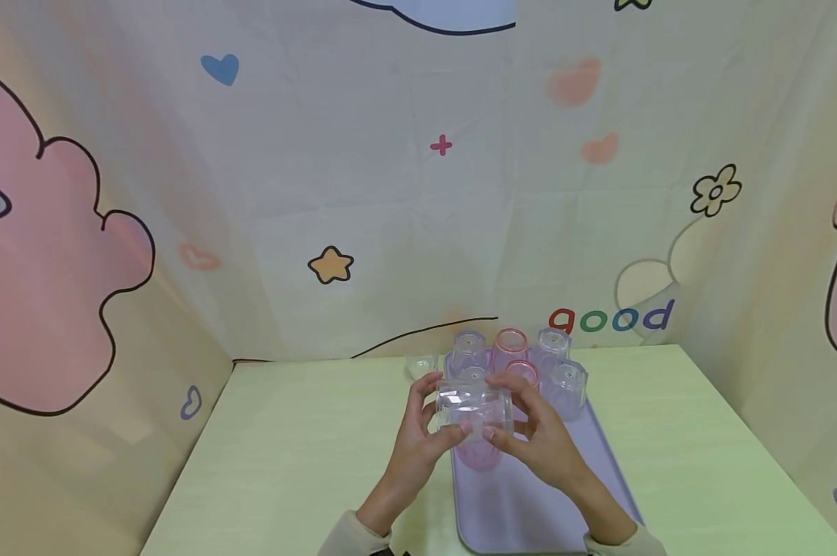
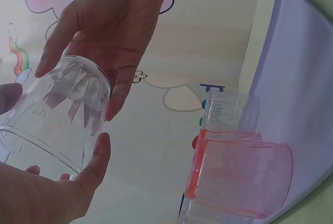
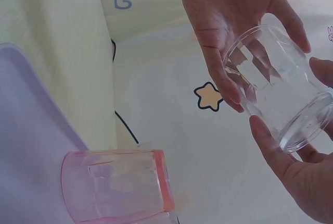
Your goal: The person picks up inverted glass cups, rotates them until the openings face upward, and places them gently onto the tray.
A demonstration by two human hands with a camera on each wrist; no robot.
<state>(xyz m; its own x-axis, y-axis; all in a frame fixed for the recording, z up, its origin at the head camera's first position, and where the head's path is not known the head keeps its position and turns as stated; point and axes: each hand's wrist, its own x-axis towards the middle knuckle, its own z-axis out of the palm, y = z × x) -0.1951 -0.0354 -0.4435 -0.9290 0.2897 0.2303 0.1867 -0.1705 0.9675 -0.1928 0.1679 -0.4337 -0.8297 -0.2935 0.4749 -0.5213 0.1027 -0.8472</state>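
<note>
A clear drinking glass is held sideways in the air above the tray, between both hands. My left hand grips it at its left end, with the thumb across the near side. Around its right end curl the fingers and thumb of my right hand. Through and below the clear glass, a pink glass shows on the purple tray. In the left wrist view the held glass is tilted, a hand at each end; the right wrist view also shows this glass.
Several clear and pink glasses stand at the tray's back, among them a red-rimmed pink glass and a clear glass. Another clear vessel stands on the table just left of the tray. A printed cloth rises behind.
</note>
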